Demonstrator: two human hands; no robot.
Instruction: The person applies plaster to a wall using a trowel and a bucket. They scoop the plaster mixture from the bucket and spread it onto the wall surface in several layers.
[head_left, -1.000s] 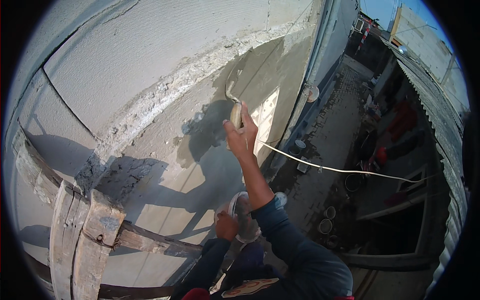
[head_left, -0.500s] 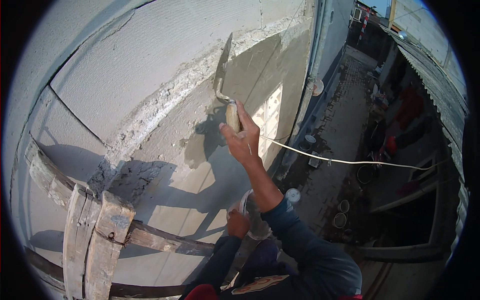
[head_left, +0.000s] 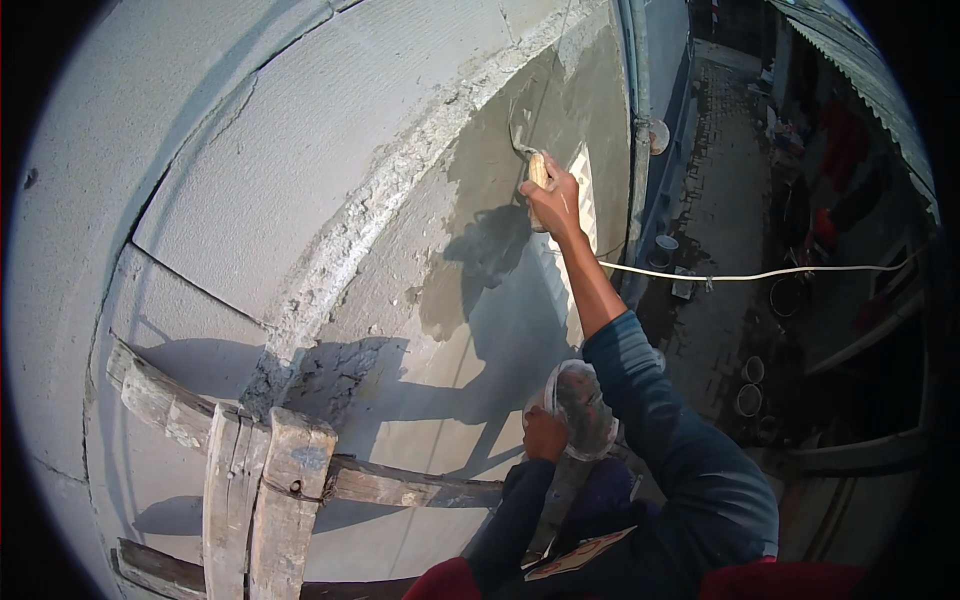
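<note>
My right hand (head_left: pixel 560 205) is closed round the wooden handle of a trowel (head_left: pixel 538 172), arm stretched up toward the wall. The trowel's blade lies nearly edge-on against wet grey plaster (head_left: pixel 490 145), so little of it shows. Lower down, my left hand (head_left: pixel 545 436) grips the near-left side of a pale plastic bucket (head_left: pixel 574 365) with grey residue inside. Right of the trowel hand is a light patterned vent block (head_left: pixel 584 185) set in the wall. A rough, crumbly ledge (head_left: pixel 375 215) runs diagonally along the plaster's upper-left edge.
Weathered wooden scaffold posts (head_left: pixel 290 480) and a crossbar (head_left: pixel 415 487) stand at lower left. A pale cable (head_left: pixel 760 275) stretches across to the right. Far below, a paved alley (head_left: pixel 715 170) holds several buckets. A corrugated roof (head_left: pixel 860 70) edges the upper right.
The trowel has moved from over the crumbly ledge onto the wet plaster, its blade now close against the wall. My view has shifted; the left hand stays on the bucket.
</note>
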